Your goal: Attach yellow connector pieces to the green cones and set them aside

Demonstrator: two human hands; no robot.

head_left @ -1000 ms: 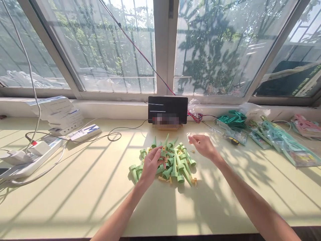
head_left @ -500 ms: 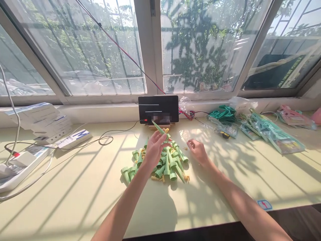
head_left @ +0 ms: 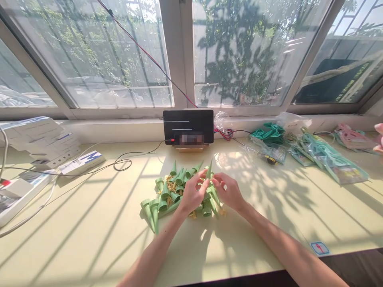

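My left hand (head_left: 194,194) pinches a green cone (head_left: 209,169) that stands point up above the pile. Close beside its lower end is my right hand (head_left: 229,192), fingers curled and thumb pressed in; whatever it grips, if anything, is hidden. Under and around both hands lies a heap of green cones (head_left: 165,190) with round collars, some on their sides and some upright. Small yellow pegs (head_left: 171,185) are mixed among them. Two cones (head_left: 154,211) lie at the heap's left front edge.
A dark tablet (head_left: 188,123) on a stand is behind the heap. White boxes (head_left: 82,162), cables and a power strip (head_left: 26,195) are on the left. Bagged teal items (head_left: 332,159), a green bundle (head_left: 268,132) and a tape measure (head_left: 271,159) lie right. Fingertips (head_left: 379,137) show at the far right edge.
My left hand has lowered and moved right, turning the cone more upright. My right hand has come left from the table to meet it. Fingertips have appeared at the right edge.
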